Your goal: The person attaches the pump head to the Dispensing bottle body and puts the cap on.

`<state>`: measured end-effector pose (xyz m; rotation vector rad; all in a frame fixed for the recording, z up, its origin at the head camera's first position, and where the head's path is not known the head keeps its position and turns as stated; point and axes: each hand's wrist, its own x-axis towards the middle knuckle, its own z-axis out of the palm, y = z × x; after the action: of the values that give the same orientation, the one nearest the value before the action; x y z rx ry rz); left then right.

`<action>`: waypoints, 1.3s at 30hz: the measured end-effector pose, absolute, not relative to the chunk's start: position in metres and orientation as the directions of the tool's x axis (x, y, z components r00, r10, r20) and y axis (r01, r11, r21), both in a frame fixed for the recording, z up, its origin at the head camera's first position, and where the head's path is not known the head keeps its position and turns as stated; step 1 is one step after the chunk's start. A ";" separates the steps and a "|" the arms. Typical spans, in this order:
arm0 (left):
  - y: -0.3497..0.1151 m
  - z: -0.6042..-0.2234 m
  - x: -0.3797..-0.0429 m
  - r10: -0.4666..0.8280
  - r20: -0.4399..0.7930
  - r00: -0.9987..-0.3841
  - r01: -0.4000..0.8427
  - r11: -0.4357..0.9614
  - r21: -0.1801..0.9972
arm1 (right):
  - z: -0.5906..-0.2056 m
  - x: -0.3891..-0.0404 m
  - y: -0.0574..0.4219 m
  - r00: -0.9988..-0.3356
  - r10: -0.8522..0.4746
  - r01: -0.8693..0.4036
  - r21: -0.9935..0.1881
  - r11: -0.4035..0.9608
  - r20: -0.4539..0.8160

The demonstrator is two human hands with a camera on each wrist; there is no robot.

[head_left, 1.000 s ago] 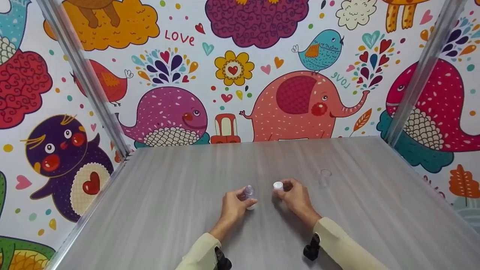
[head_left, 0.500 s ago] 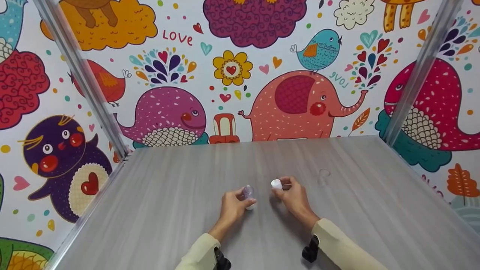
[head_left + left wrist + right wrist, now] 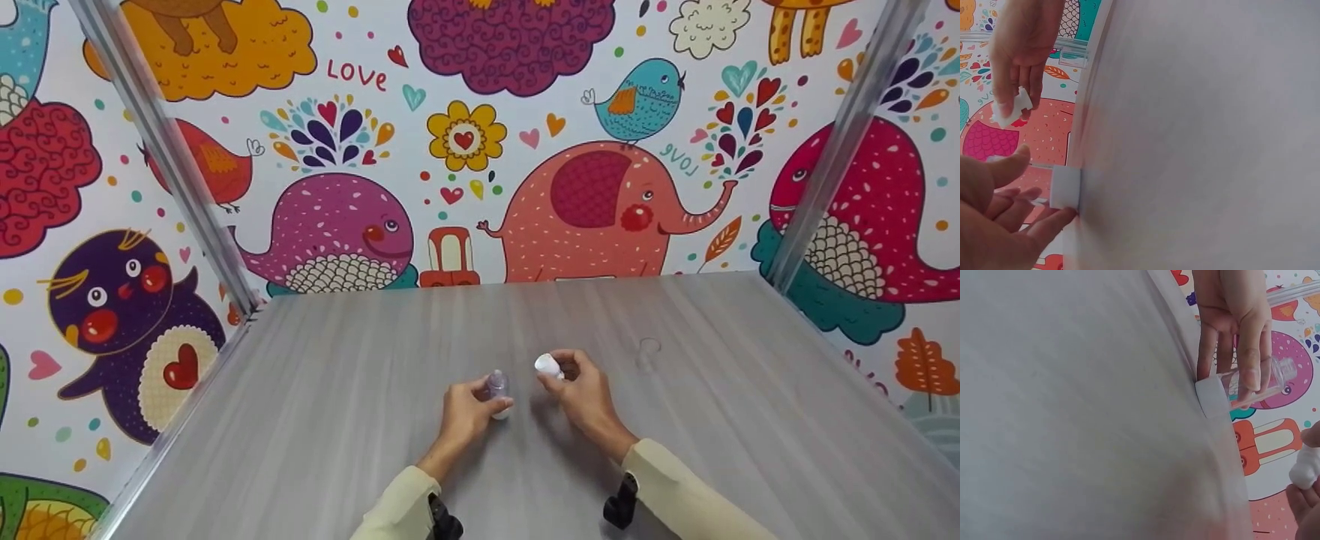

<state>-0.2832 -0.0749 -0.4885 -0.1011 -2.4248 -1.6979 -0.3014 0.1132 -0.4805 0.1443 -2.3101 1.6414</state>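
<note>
Walls (image 3: 465, 180) in bright cartoon print frame the grey table (image 3: 360, 360), where a clear object (image 3: 648, 355) lies beyond the right hand (image 3: 589, 390). That hand's fingers pinch a white piece (image 3: 548, 366) in the air, near a clear bottle (image 3: 498, 382) standing on the table, clasped by the left hand (image 3: 467, 411). Since a second ago, the white piece has tilted and shifted leftward; the bottle has stayed put.

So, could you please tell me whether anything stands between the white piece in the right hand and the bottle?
Nothing visible does: only a gap separates the white piece in the right hand from the bottle, whose neck the left hand leaves uncovered.
</note>
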 end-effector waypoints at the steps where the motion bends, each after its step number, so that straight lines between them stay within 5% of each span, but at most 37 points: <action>1: -0.075 -0.489 -0.283 -0.047 0.184 -0.982 0.157 0.348 0.924 | -0.480 -0.301 0.113 -0.947 0.088 -0.262 -0.902 0.342 0.309; 39: -0.076 -0.489 -0.281 -0.031 0.181 -0.983 0.155 0.392 0.907 | -0.460 -0.292 0.096 -0.887 -0.107 -0.456 -0.810 0.369 0.450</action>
<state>-0.2813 -0.0763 -0.4886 -0.1114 -2.4763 -1.6418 -0.2923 0.0960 -0.4596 0.4952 -2.3132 1.5238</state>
